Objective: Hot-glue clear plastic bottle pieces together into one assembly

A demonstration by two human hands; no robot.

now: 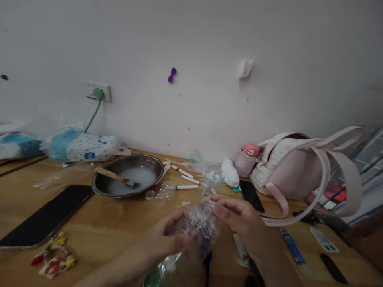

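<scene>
My left hand curls around crinkled clear plastic at the lower middle, thumb and fingers pressed on its left side. My right hand pinches the upper right part of the same plastic. Something bluish shows through it; whether it is a bag or a cut bottle piece I cannot tell. Just below lies clear plastic with a green part, partly hidden by my left wrist. Behind my hands lie felt-tip pens and clear ridged plastic bottle pieces.
A metal bowl of cloudy liquid holds a wooden-handled brush. A tablet-like black slab and a beaded trinket lie left. To the right are a phone, a pink bag, a pink-lidded bottle and a blue-labelled strip.
</scene>
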